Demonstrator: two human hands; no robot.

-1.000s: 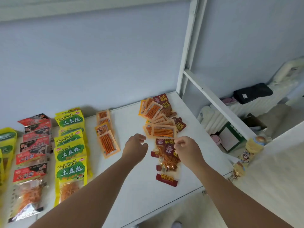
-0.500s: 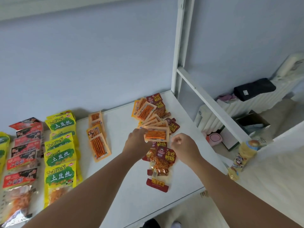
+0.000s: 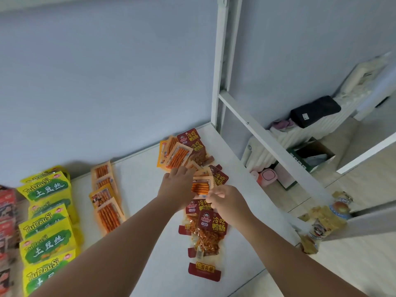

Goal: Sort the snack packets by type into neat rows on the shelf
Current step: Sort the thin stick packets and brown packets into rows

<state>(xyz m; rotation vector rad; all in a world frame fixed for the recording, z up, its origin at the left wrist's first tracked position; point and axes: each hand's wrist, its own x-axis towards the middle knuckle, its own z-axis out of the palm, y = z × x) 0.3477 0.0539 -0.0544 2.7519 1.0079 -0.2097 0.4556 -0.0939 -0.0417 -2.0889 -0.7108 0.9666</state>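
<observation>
The left hand point(image 3: 177, 185) lies over the left end of an orange stick packet point(image 3: 200, 187) with its fingers fairly straight; the thumb is hidden, so whether it grips cannot be told. The right hand point(image 3: 227, 200) is curled, its fingertips pinching that packet's near right corner. The packet sits on a loose pile point(image 3: 188, 151) of orange and dark red packets at the shelf's point(image 3: 139, 179) back right corner. Dark red packets point(image 3: 212, 224) trail from the pile toward the front edge. A row of orange stick packets point(image 3: 107, 196) runs forward from the back edge at mid-shelf, with yellow-green packets point(image 3: 47, 221) in a row further left and red packets point(image 3: 6, 211) at the left edge.
</observation>
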